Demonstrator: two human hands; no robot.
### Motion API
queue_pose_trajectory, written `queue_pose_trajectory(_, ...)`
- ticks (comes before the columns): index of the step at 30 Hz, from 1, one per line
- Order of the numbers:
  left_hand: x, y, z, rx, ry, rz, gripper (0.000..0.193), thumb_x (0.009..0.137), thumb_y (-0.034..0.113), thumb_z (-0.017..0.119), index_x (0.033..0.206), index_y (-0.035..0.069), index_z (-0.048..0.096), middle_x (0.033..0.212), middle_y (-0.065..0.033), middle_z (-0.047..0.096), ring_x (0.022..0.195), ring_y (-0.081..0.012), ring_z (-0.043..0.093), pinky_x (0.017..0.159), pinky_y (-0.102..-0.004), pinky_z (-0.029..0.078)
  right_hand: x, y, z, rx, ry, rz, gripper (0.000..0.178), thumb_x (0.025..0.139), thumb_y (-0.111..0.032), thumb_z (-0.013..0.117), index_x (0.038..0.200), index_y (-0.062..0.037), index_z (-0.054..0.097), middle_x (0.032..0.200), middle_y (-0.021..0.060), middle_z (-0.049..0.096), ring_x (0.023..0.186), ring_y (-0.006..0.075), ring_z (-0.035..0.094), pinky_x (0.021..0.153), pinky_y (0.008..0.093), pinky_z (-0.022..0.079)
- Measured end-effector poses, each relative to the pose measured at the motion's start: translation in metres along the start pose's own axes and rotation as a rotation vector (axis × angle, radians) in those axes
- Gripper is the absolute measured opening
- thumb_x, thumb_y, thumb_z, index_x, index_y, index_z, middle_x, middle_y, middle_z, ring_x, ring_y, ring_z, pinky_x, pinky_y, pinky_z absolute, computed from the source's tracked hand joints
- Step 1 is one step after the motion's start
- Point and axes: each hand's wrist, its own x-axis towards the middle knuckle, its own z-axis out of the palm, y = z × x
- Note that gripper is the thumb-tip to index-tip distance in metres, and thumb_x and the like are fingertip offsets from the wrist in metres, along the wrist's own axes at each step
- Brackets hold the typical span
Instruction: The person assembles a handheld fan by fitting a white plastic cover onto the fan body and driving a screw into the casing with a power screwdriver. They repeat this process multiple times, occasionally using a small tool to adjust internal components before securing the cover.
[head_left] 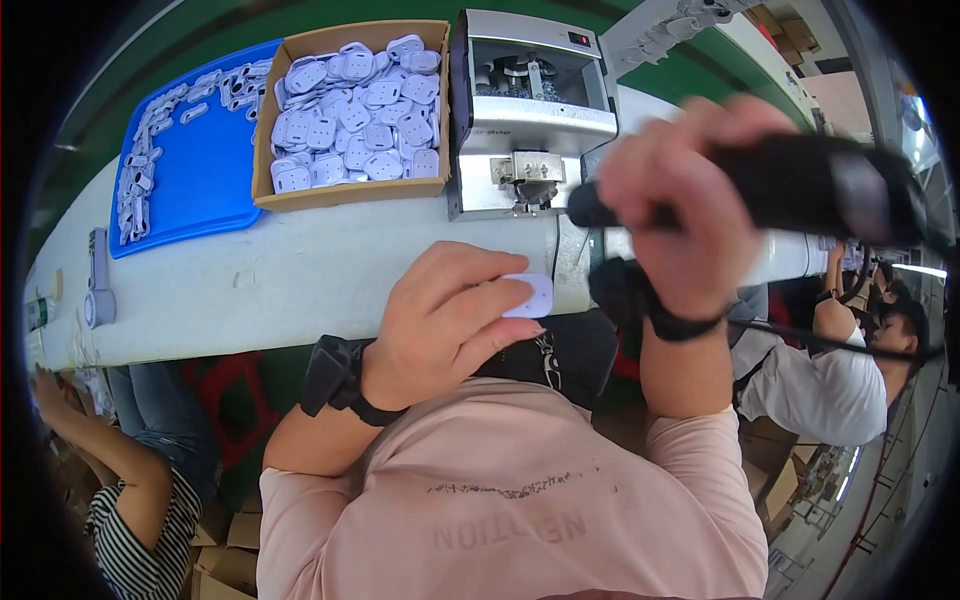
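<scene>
Pinched between the thumb and fingers of my left hand is a small white rounded plastic cover with small holes, held at the table's front edge. My right hand wraps round a black electric screwdriver, raised above the table and smeared by motion. Its dark nose points left, toward the front of a grey metal screw feeder. Whether the bit touches the feeder I cannot tell. Small shiny screws show inside the feeder's open top.
Left of the feeder, a cardboard box holds many white plastic covers. A blue tray carries small white and grey parts along its edges. A grey strap-like part lies on the white table. Other people sit at both sides.
</scene>
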Motion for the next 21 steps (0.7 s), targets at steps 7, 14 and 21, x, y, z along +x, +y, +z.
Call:
queue_pose_trajectory(7, -0.001, 0.004, 0.008, -0.042, 0.036, 0.009, 0.04, 0.077, 0.011, 0.089, 0.112, 0.005, 0.071, 0.112, -0.0136, 0.072, 0.091, -0.0349, 0.068, 0.076, -0.0422, 0.056, 0.009, 0.039, 0.001, -0.165, 0.06, 0.171, 0.039, 0.089, 0.008, 0.067, 0.122, -0.0041, 0.049, 0.084, 0.0088, 0.062, 0.062, 0.0221, 0.062, 0.062, 0.0387, 0.053)
queue_pose_trajectory(14, 0.008, 0.003, 0.004, -0.035, 0.011, -0.061, 0.042, 0.077, 0.009, 0.089, 0.115, 0.007, 0.072, 0.113, -0.0111, 0.071, 0.092, -0.0328, 0.068, 0.078, -0.0409, 0.056, -0.013, -0.014, -0.002, -0.017, 0.07, 0.099, 0.043, 0.09, -0.004, 0.066, 0.13, -0.0033, 0.051, 0.08, 0.0041, 0.055, 0.057, 0.0186, 0.055, 0.059, 0.0361, 0.049)
queue_pose_trajectory(21, 0.01, 0.002, 0.007, -0.04, 0.024, -0.04, 0.041, 0.077, 0.008, 0.088, 0.115, 0.009, 0.074, 0.111, -0.0099, 0.071, 0.092, -0.0315, 0.068, 0.078, -0.0404, 0.056, -0.009, -0.061, 0.002, 0.127, -0.37, -0.059, 0.047, 0.101, -0.019, 0.065, 0.141, -0.0094, 0.044, 0.089, 0.0036, 0.054, 0.062, 0.0174, 0.055, 0.062, 0.0356, 0.049)
